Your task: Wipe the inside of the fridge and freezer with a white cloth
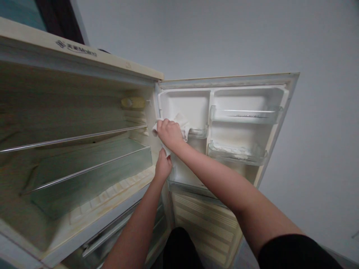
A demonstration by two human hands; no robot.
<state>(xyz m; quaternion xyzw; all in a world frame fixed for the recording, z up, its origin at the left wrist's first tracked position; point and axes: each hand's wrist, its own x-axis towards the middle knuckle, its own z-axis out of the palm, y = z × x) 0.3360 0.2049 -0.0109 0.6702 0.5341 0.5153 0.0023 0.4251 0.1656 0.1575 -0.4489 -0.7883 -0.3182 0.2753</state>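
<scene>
Head view: my right hand (169,133) is closed over a white cloth (182,123), fingers curled tight around the bunched fabric and pressing it against the inner liner of the open fridge door (290,112), close to the hinge side. I judge the step in hand to be wiping that upper left pocket of the door. My left hand (163,166) sits just below the right-hand fingers, at a hanging tail of the cloth and the cabinet edge. I cannot tell whether its fingers pinch the fabric or only rest there.

A further stroke would call for firm palm pressure and a bunched cloth, so that it does not snag the small clear shelf (198,132) just right of the knuckles.

Further right of the fingers, the upper door bin (245,116) looks bare. The lower door bin (237,153) holds something pale I cannot name. Left of the fingers, the glass shelves (84,138) carry nothing I can see.
</scene>
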